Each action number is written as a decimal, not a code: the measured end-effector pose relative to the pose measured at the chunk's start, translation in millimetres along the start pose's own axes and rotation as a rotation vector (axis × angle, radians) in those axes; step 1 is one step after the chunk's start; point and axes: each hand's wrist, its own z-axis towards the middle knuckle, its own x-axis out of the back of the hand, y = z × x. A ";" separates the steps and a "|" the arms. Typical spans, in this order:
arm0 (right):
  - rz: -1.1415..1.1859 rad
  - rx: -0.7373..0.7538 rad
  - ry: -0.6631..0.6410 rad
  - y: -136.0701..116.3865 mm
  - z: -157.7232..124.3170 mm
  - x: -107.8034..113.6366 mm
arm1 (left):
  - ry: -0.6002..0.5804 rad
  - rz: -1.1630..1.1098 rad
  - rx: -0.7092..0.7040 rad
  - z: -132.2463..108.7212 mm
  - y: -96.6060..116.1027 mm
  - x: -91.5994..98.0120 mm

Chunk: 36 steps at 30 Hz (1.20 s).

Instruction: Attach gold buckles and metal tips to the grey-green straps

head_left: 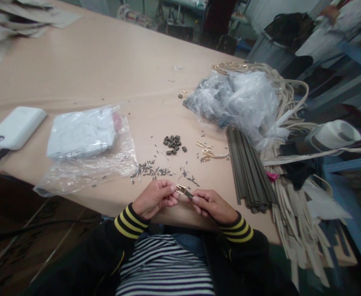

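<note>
Between thumb and fingers, my left hand (pixel 158 198) pinches a gold-coloured buckle (pixel 180 189) just above the table's near edge. My right hand (pixel 213 203) grips a dark olive strap (pixel 188 194) whose end meets the buckle; whether it passes fully through I cannot tell. Beyond my hands lies a scatter of small dark and metallic pieces (pixel 152 169). A pile of dark olive loops (pixel 172 144) sits farther back. Several gold buckles (pixel 207 154) rest to the right of it, beside a bundle of dark olive strips (pixel 248 172).
At left are a white power bank (pixel 17 125) with a cable and a clear plastic bag (pixel 84 131) with white contents. Crumpled clear plastic (pixel 236 98) lies back right. Beige straps (pixel 294 213) hang over the right edge near a white cone-shaped roll (pixel 334 137).
</note>
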 end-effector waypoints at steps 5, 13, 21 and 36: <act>0.098 0.005 -0.120 6.2 0.5 5.5 | -0.080 -0.028 0.079 -0.9 -1.8 2.4; -0.062 0.071 0.078 -6.9 5.1 -13.0 | -0.117 0.029 0.132 4.0 -15.5 -2.8; -0.133 0.216 0.212 -5.4 9.3 -20.7 | 0.002 0.175 -0.023 2.2 -12.7 -6.3; -0.094 0.251 0.275 -7.3 13.7 -21.0 | 0.142 0.212 -0.199 -0.4 -13.1 -11.6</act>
